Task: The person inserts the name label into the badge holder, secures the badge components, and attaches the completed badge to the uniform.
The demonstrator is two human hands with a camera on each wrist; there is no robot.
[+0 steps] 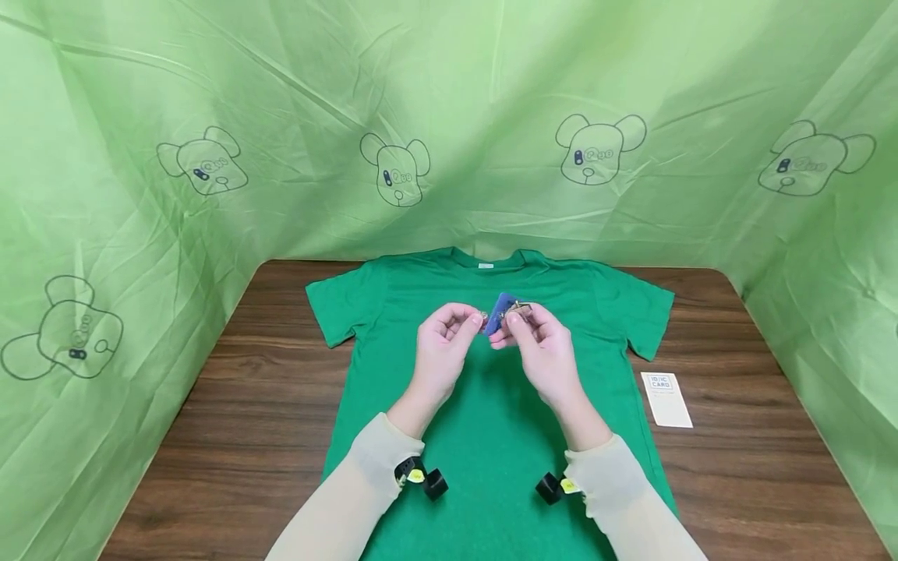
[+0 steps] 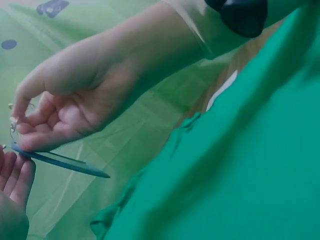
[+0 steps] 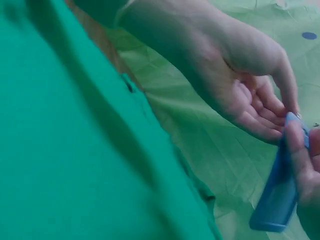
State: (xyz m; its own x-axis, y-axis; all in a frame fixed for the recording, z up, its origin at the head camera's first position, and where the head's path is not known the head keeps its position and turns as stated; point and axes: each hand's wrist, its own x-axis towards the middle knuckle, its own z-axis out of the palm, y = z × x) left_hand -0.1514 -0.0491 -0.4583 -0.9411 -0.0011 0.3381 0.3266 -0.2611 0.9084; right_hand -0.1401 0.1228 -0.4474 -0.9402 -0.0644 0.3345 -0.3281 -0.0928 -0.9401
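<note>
Both hands meet above the chest of a spread green T-shirt point(image 1: 421, 405), with a flat blue card holder point(image 1: 495, 313) between them. My right hand point(image 1: 543, 343) grips the holder, and gold-coloured metal hardware point(image 1: 522, 306) shows at its thumb and forefinger. At the holder's left edge, my left hand point(image 1: 449, 339) pinches a small metal fitting point(image 1: 484, 315) between thumb and forefinger. The left wrist view has the holder point(image 2: 70, 166) edge-on under the right fingers. In the right wrist view, the left fingertips lie at the upper end of the holder point(image 3: 275, 200), partly hidden by right-hand fingers.
A white card point(image 1: 666, 400) printed "ID/IC CARD" lies right of the shirt on the dark wooden table point(image 1: 259, 374). Light green cloth point(image 1: 477, 78) with bear-head outlines hangs behind and at both sides. Black wrist cameras point(image 1: 435, 484) jut inward over the shirt's lower part.
</note>
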